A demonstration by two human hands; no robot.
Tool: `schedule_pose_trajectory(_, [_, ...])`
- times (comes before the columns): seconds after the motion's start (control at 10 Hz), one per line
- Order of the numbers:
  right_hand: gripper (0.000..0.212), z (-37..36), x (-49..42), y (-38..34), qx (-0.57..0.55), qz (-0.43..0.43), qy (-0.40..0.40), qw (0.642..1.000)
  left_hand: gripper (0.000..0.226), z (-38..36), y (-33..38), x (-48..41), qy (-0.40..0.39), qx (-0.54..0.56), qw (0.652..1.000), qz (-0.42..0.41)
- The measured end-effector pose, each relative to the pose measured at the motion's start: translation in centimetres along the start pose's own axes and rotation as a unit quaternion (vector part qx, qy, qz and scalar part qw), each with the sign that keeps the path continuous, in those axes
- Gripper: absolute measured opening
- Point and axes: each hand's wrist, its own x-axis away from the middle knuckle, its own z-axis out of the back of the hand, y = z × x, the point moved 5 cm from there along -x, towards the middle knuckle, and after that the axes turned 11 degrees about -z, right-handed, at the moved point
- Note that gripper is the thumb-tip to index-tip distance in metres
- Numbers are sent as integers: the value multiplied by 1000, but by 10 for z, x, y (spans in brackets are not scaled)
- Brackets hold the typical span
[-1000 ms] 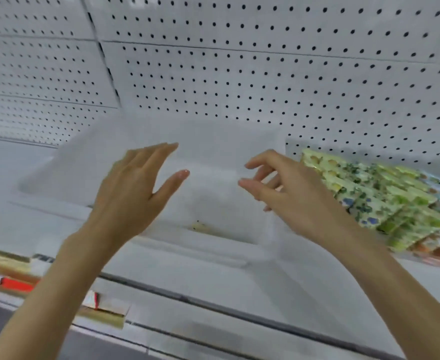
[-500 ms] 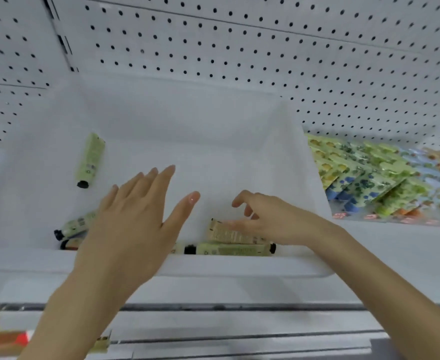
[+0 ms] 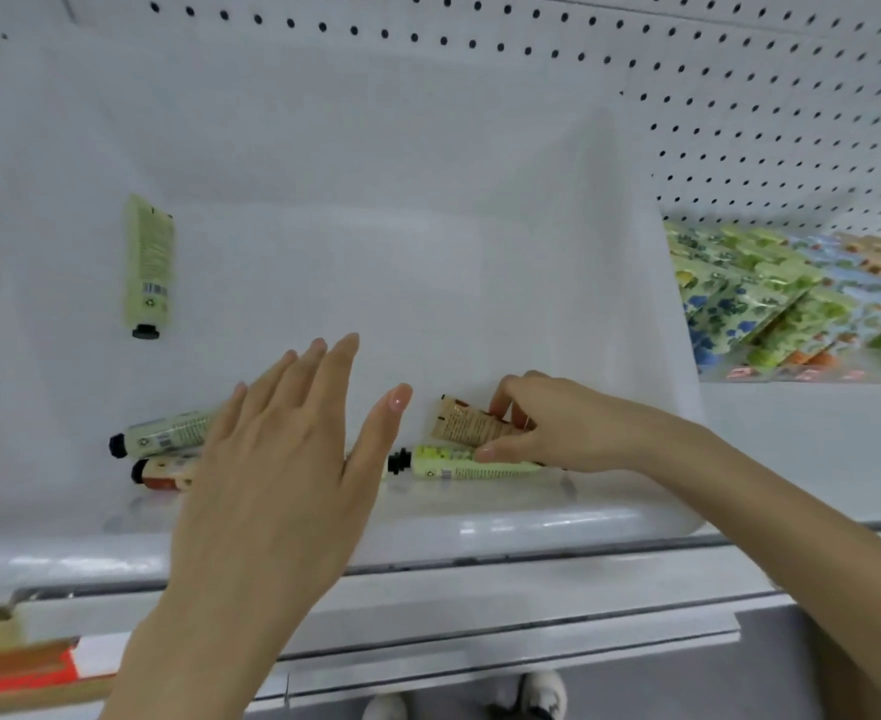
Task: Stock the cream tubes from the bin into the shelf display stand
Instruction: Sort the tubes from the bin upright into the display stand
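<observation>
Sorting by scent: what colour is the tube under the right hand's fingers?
The tube is tan; head view.

The bin point(image 3: 609, 304) is milky white. At its far left is a pale green tube point(image 3: 148, 262) with a black cap, and near right a tan tube point(image 3: 467, 423) with dark print. The pegboard point(image 3: 739, 122) is white, dotted black. The packets point(image 3: 750, 293) at right bear green and blue leaf prints.

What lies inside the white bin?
Five in view: pale green tube apart; grey-green tube and orange tube partly behind the left hand; tan tube pinched by the right hand; yellow-green tube beside it. Whatever the hands cover is unseen.
</observation>
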Motion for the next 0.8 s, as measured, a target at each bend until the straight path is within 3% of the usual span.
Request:
schedule_pose_trajectory(0.2, [51, 0, 1, 1, -44, -23, -27, 998, 75, 0, 1, 1, 7, 7, 1000, -5])
schedule_pose_trajectory(0.4, [34, -7, -2, -2, -35, -8, -68, 997, 73, 1, 2, 4, 14, 22, 1000, -3])
schedule_pose_trajectory(0.8, [28, -11, 11, -7, -105, -21, -105, 989, 73, -1, 3, 11, 12, 49, 999, -15])
